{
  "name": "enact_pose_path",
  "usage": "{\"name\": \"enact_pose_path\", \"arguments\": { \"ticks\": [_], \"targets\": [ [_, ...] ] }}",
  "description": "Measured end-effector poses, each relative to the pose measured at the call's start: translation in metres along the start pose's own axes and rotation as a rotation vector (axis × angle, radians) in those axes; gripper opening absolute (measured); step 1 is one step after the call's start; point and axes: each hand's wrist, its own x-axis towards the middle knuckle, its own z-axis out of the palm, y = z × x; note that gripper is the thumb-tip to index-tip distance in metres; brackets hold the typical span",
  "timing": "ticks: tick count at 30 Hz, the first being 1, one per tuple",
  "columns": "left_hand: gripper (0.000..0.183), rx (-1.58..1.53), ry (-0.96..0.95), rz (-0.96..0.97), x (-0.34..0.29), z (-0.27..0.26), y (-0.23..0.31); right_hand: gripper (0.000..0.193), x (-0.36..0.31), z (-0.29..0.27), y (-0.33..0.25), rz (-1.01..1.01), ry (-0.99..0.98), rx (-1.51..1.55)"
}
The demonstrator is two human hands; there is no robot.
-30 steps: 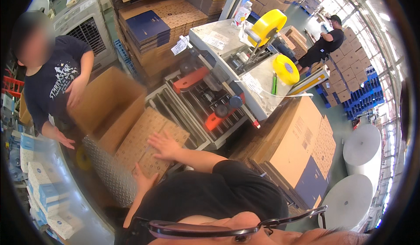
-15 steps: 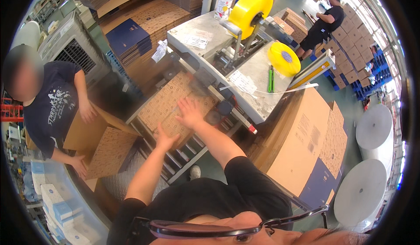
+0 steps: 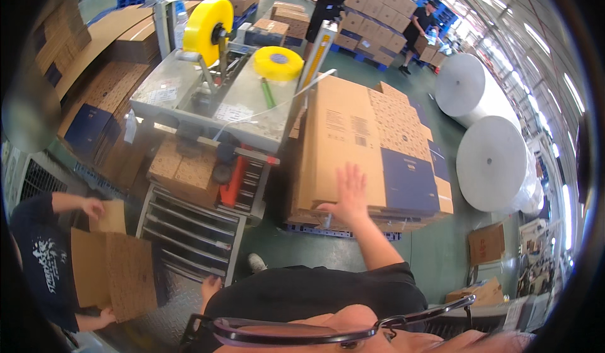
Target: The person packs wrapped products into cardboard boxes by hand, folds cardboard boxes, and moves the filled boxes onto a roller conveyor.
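Note:
My right hand [image 3: 350, 195] is open, fingers spread, over the near part of a stack of flattened cardboard cartons [image 3: 337, 117]; whether it touches the top sheet I cannot tell. The cartons are plain brown, patterned and dark blue. My left hand [image 3: 212, 285] hangs low by the near end of the roller conveyor [image 3: 189, 224], partly cut off by my dark shirt, so its fingers are unclear. A closed patterned carton [image 3: 186, 170] lies on the conveyor beneath the tape machine [image 3: 189, 104], away from both hands.
At left, a co-worker's hands hold an open carton [image 3: 129, 274]. Yellow tape rolls [image 3: 277, 63] and a green cutter [image 3: 268, 93] are on the machine. Big white rolls [image 3: 491, 162] stand at right. Two people are near stacked boxes [image 3: 378, 13] behind.
Both my hands have left the carton, which sits further in under the machine. My right hand has moved right to the flat cartons, my left down toward my body. The view has turned right.

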Motion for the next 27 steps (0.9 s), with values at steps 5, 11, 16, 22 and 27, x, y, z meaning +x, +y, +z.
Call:
{"name": "enact_pose_path", "arguments": {
  "ticks": [5, 11, 16, 22, 27],
  "targets": [
    [0.043, -0.015, 0.082, -0.117, -0.064, -0.007, -0.061, 0.075, -0.043, 0.039, 0.083, 0.028, 0.021, 0.06],
    [0.046, -0.157, 0.198, 0.231, -0.096, -0.065, -0.009, 0.035, -0.09, 0.005, 0.064, -0.062, 0.297, 0.024],
    [0.061, -0.378, 0.056, 0.498, -0.184, -0.087, 0.103, 0.021, -0.163, -0.105, -0.01, -0.185, 0.828, 0.151],
    [0.094, -0.177, 0.177, 1.422, -0.322, -0.097, 0.264, 0.019, -0.26, -0.237, -0.13, -0.813, 0.851, 0.228],
    [0.004, -0.684, 0.443, 1.336, -0.33, -0.136, 0.203, 0.021, -0.274, -0.223, -0.169, -1.092, 1.251, 0.648]
  ]
}}
